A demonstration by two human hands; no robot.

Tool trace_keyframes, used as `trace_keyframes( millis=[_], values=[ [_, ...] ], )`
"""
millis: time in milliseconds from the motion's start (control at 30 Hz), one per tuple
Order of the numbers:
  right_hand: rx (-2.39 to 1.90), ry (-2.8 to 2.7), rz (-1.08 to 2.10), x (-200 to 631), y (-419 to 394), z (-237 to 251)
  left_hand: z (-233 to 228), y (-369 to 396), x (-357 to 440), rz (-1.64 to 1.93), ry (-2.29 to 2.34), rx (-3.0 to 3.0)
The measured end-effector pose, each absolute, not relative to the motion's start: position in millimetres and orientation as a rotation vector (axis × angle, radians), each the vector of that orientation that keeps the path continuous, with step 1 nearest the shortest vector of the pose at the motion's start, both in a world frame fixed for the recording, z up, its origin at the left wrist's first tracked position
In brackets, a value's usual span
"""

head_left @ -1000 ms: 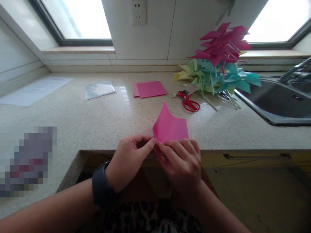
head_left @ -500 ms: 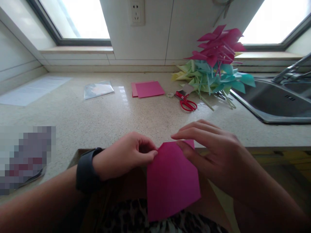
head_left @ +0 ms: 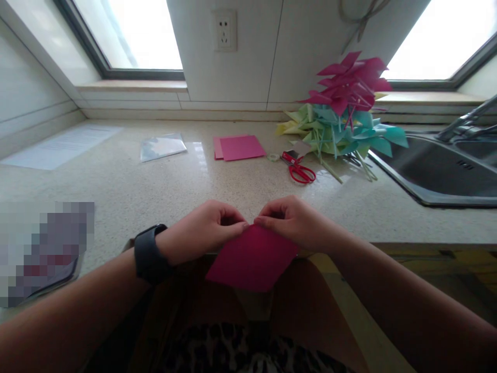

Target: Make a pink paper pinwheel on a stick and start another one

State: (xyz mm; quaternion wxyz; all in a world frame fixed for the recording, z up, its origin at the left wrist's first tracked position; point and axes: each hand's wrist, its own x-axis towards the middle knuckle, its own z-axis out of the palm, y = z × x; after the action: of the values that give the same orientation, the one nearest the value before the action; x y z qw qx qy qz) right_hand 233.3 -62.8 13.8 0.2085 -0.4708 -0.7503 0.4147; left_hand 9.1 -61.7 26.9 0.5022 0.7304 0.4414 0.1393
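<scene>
Currently, a pink paper sheet point(head_left: 254, 261) is held by both hands just past the near edge of the counter point(head_left: 194, 191), with most of it hanging down above the lap point(head_left: 312, 295). Its upper corner is pinched between the thumb and fingers of the left hand point(head_left: 205, 230) (the one with the dark watch point(head_left: 149, 254) at its wrist), and the paper is gripped just beside that spot by the thumb and fingers of the right hand point(head_left: 297, 223); the two sets of fingertips are nearly touching. Whether a fold is pressed there cannot be told, since the spot is covered by the fingers. As far as can be judged, work on this piece is at an early stage: no cut or bent blades are seen in it. Much seems to be finished, for pink, blue and yellow-green pinwheels point(head_left: 345, 85) are heaped at the right, beside the sink point(head_left: 452, 166). At least two flat pink sheets point(head_left: 244, 147) are left at the back, apparently unused, with a tape roll point(head_left: 273, 157) and red-handled scissors point(head_left: 303, 176) set down near them.
</scene>
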Motion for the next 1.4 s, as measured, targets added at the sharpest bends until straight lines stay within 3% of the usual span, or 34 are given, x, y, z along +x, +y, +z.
trace_keyframes(
  millis=[800,1400],
  values=[
    [-1.317,-2.044,1.387,260,42,12,5,24,35,0.542,1.087,1.382],
    [-1.247,-2.043,1.366,265,33,1,2,21,36,0.478,1.178,1.465]
  ],
)
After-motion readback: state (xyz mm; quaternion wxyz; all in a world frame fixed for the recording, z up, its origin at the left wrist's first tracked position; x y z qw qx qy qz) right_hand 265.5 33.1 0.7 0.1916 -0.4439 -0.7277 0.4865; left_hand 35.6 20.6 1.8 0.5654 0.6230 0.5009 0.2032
